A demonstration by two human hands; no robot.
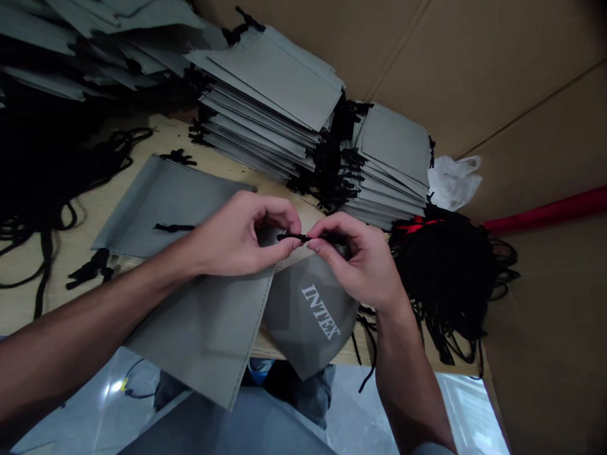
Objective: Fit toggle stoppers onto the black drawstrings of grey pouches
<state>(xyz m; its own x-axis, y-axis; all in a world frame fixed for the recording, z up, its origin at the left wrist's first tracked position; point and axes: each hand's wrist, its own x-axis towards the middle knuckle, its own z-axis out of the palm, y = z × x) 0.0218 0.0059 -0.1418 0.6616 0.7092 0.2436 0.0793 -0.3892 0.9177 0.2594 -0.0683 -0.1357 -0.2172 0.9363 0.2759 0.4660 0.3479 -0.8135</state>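
Observation:
Between my two hands, near the middle of the view, runs a short black cord. My left hand pinches its left part between thumb and fingers. Close beside it, my right hand pinches the cord's right part. Just below the hands hangs a grey pouch with white INTEX lettering, over the table's front edge. Another grey pouch lies under my left forearm and also overhangs the edge. Behind that forearm rests a flat grey pouch with knotted black cords at its corners.
Two stacks of grey pouches, a taller one and a smaller one, stand at the back. Black cords lie heaped at left and right. A white plastic bag sits by the cardboard wall.

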